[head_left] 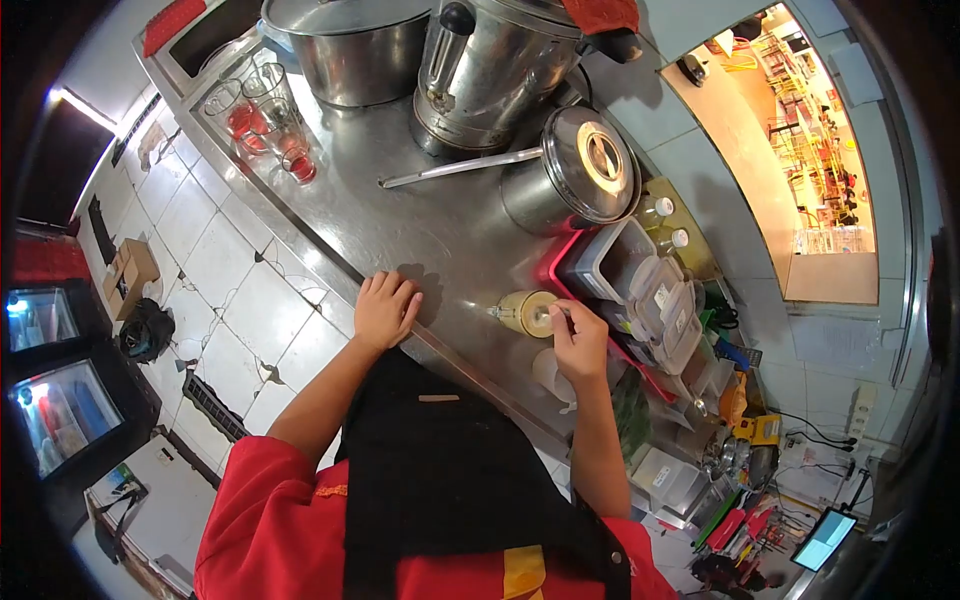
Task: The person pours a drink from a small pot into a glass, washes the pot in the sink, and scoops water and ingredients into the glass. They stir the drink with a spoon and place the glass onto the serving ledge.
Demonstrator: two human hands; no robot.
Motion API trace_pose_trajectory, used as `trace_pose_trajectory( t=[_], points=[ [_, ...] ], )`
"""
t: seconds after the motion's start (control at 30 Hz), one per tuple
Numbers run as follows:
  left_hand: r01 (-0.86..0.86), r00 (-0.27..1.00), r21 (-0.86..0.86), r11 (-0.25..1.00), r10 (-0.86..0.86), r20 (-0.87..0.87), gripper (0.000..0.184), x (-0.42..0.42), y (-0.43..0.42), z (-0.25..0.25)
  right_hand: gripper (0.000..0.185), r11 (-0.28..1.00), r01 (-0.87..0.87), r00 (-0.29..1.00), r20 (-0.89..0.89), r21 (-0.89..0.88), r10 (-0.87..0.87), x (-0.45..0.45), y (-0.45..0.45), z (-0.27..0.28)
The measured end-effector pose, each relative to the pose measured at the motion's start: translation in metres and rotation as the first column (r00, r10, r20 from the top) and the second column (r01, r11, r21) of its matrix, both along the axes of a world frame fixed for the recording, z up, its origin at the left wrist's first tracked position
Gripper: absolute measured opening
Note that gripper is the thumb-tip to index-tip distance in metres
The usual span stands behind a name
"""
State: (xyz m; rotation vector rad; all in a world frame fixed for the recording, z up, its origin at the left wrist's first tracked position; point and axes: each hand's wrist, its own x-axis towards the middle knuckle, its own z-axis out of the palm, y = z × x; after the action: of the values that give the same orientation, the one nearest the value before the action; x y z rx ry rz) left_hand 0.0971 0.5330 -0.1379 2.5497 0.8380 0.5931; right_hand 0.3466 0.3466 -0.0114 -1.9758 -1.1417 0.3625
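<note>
from the head view, the front edge of the steel counter (pixel 395 225) runs diagonally past the person's apron (pixel 440 460). the left hand (pixel 383 312) rests palm down at that edge, fingers extended and holding nothing. bare steel lies between it and the lidded pot (pixel 575 175), whose long handle (pixel 460 168) reaches across the counter; drinking glasses (pixel 262 115), some with red at the bottom, stand near the far-left edge. room is tighter on the right: the glass mug (pixel 523 314), holding a yellowish-beige liquid, stands just beside a red tray (pixel 550 265) of plastic tubs (pixel 618 262). the right hand (pixel 580 342) is narrowed in a pinch on a spoon-like utensil (pixel 566 318), mostly hidden, at the mug's rim. a white cup (pixel 548 372) sits beside the right wrist.
</note>
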Motion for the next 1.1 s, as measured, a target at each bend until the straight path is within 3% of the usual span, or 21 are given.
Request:
trace_pose_trajectory(
  t=[0.1,0.2,0.3,0.37,0.4,0.47,0.57,0.67,0.77,0.9,0.97,1.1],
  points=[
    [-0.007,1.0,0.003,1.0,0.007,0.02,0.019,0.001,-0.001,0.002,0.011,0.999,0.031,0.99,0.14,-0.026,-0.027,0.0,0.0,0.004],
    [-0.004,1.0,0.007,1.0,0.004,0.016,0.019,0.001,-0.001,0.002,0.011,0.996,0.005,0.999,0.034,-0.093,-0.002,-0.002,-0.001,0.006],
    [-0.008,1.0,-0.001,1.0,0.008,0.001,0.019,0.001,-0.001,0.002,0.011,1.0,0.01,1.0,-0.007,-0.012,-0.01,0.0,0.0,0.002],
    [-0.008,1.0,0.006,1.0,0.008,0.009,0.019,0.002,-0.001,0.003,0.011,0.999,0.012,0.986,0.167,-0.048,-0.004,0.002,-0.002,0.002],
    [-0.008,1.0,0.011,1.0,0.007,0.018,0.019,0.001,-0.001,0.003,0.011,0.999,0.011,0.986,0.166,-0.047,-0.003,0.002,-0.003,0.003],
    [-0.008,1.0,0.006,1.0,0.008,0.017,0.019,0.002,-0.001,0.004,0.012,0.999,-0.016,0.999,-0.029,-0.051,0.015,0.0,-0.004,0.003],
    [-0.005,1.0,0.004,1.0,0.005,0.009,0.02,0.001,-0.001,0.003,0.012,1.0,0.016,0.996,0.09,0.023,-0.018,0.001,-0.003,-0.001],
    [-0.006,1.0,0.012,1.0,0.005,0.01,0.02,0.001,0.0,0.002,0.013,0.992,0.044,0.998,0.042,-0.116,-0.04,-0.005,-0.004,0.01],
    [-0.001,1.0,0.011,1.0,0.001,0.011,0.02,0.001,-0.001,0.002,0.014,1.0,0.008,0.999,0.039,-0.021,-0.007,-0.004,-0.003,0.005],
    [0.002,1.0,0.008,1.0,-0.002,0.014,0.02,0.001,0.0,0.003,0.014,0.998,0.054,0.992,0.114,-0.02,-0.052,-0.003,-0.002,0.006],
    [0.001,1.0,0.006,1.0,-0.001,0.016,0.02,0.001,0.0,0.002,0.014,0.994,0.016,0.999,-0.026,-0.112,-0.019,-0.005,-0.003,0.01],
    [0.0,1.0,0.003,1.0,0.0,0.013,0.019,0.001,0.0,0.001,0.01,0.999,0.043,0.999,0.029,-0.019,-0.043,-0.003,-0.001,0.005]
  ],
)
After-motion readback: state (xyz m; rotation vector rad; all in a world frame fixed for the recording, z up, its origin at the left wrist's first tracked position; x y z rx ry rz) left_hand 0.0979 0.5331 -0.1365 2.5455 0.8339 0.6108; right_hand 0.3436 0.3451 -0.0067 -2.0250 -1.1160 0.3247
